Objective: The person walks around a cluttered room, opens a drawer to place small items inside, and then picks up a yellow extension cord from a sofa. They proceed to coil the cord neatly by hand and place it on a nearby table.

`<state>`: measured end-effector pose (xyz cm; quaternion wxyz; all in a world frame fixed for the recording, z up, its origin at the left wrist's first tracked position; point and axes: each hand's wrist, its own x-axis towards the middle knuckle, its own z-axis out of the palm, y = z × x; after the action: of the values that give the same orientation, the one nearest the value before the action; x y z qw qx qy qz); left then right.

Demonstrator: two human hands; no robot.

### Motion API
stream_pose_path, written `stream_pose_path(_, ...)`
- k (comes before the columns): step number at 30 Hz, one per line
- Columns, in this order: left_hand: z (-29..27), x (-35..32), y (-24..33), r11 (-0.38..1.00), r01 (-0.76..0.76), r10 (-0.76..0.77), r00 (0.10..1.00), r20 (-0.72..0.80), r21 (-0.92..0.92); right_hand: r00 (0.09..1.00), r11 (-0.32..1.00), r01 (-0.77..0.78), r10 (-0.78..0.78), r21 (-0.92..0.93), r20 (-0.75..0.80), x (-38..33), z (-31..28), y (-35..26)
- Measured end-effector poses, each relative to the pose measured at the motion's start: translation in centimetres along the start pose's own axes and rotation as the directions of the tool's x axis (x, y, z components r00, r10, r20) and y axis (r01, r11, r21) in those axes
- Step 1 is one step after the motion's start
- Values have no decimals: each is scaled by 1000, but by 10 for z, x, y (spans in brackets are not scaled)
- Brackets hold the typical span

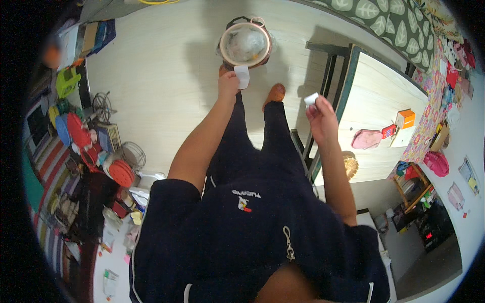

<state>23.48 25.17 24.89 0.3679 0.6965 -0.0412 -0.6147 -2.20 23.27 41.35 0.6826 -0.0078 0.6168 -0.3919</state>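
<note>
Head view, looking straight down the person's front to the floor. Left hand [228, 83] is pinched shut on a small white slip of paper [243, 76], held by its lower left edge; the slip hangs just beyond the fingers, right over the near rim of a round waste bin [224, 35] lined with a clear bag. Right hand [321, 112] is closed on a smaller white scrap [311, 98], which sticks out above the fingertips; I cannot tell whether it is crumpled or folded.

Beside the right hand, on its outer side, stands a pale wooden tabletop [384, 86] with a dark green edge. On it, well apart from the hand, sit a pink pouch [367, 138] and an orange box [405, 118]. Below the left hand, brown shoes [275, 94] show on the light floor. Far off the left hand's outer side is a heap of coloured plastic lids and household clutter [91, 141].

My read on handling: both paper pieces look very light, thin and limp, likely to flutter or cling to the fingers. A fingertip pinch at one edge, as now, suits them; nothing fragile here.
</note>
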Motion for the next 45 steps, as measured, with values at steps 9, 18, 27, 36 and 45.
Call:
stream_pose_path(9,-17,219,-20,856,-95,163,982,-91,509,966,978,-147,175,150,-189,41,55,124)
stream_pose_path(18,-2,242,-61,955,20,-50,994,96,296,849,695,413,-528,-589,-28,261,95,190)
stream_pose_path(27,-17,247,-73,991,127,-134,961,243,43,718,-17,590,-445,-807,535,305,94,233)
stream_pose_path(36,-20,238,-63,949,275,-232,940,250,-153,945,751,319,-295,-578,138,304,96,222)
stream_pose_path(45,-6,214,-33,967,63,-122,965,232,246,994,942,-80,51,-325,-99,314,84,220)
